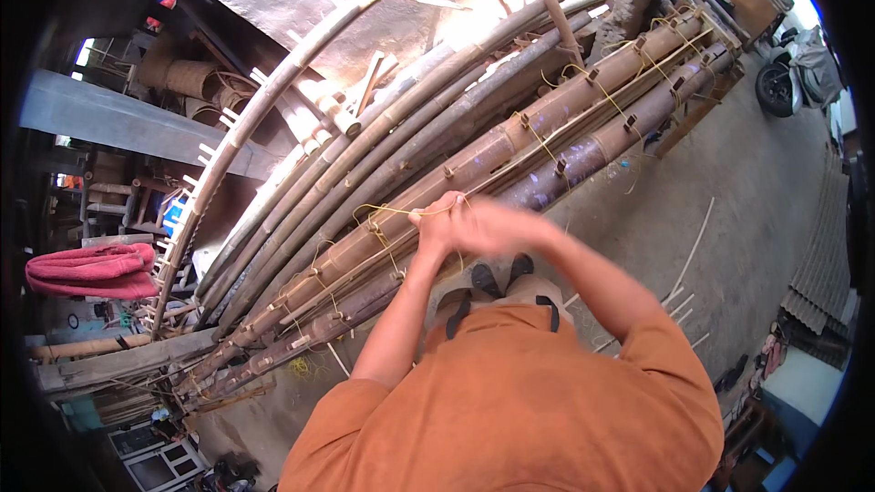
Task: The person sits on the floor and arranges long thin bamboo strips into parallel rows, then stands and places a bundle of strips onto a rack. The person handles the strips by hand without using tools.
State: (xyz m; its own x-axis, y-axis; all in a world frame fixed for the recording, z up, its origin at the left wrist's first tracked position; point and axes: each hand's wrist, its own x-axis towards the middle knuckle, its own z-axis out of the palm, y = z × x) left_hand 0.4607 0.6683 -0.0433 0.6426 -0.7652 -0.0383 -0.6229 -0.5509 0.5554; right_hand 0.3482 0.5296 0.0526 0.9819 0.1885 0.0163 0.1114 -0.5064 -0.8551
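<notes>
My left hand [437, 220] is closed in a pinch on a thin yellow cord [398, 210], which loops out to its left over a thick brown bamboo pole [481, 162]. Right beside it, almost touching, my right hand [499, 226] is smeared by motion, so its fingers cannot be made out. Both hands are above a second thick bamboo pole [588, 159] with purplish patches. Short pegs stick out along both poles. Thin bamboo strips run between them, and yellow cord wraps the bundle at several spots.
Beyond the bundle lie several long bamboo poles [401, 141]. A curved bamboo rail with pegs [239, 132] arches at the left, near a red cloth [91, 271]. A covered motorbike [807, 68] stands far right. Loose sticks [694, 246] lie on the floor near corrugated sheets [814, 251].
</notes>
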